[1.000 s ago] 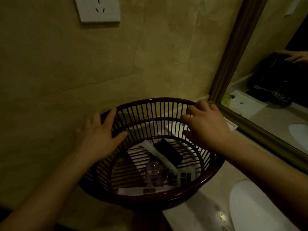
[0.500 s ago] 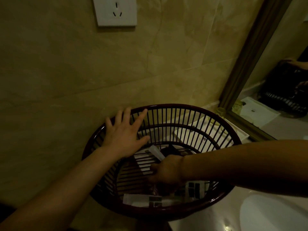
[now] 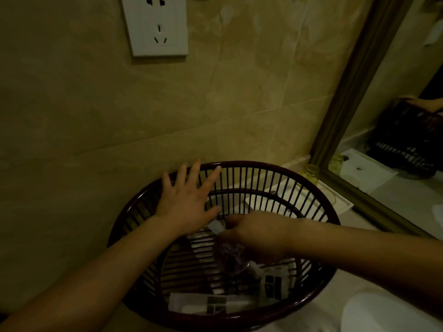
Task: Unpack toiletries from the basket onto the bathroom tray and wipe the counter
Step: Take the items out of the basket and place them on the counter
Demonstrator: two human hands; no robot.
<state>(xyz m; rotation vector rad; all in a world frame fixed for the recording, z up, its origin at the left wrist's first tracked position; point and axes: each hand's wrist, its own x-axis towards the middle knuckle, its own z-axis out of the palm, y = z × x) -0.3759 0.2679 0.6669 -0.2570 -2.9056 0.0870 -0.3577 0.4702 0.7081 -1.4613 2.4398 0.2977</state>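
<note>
A dark red slatted basket (image 3: 242,165) stands on the counter against the tiled wall. My left hand (image 3: 189,202) lies flat with spread fingers on the basket's far left rim and inner wall. My right hand (image 3: 259,232) is inside the basket, closed around a small clear bottle (image 3: 229,256) with a white cap that points toward my left hand; the bottle is blurred. White packets with black squares (image 3: 275,285) and a long white packet (image 3: 191,304) lie on the basket floor. The white tray (image 3: 344,206) sits just behind the basket on the right.
A small yellow glass jar (image 3: 311,173) stands at the tray's far corner by the framed mirror (image 3: 345,92). A wall socket (image 3: 157,25) is above the basket. The white sink (image 3: 374,315) lies at the lower right, close to the basket.
My right hand left the basket rim, reached down to the basket floor, and now holds the clear bottle raised off it. My left hand stayed on the rim.
</note>
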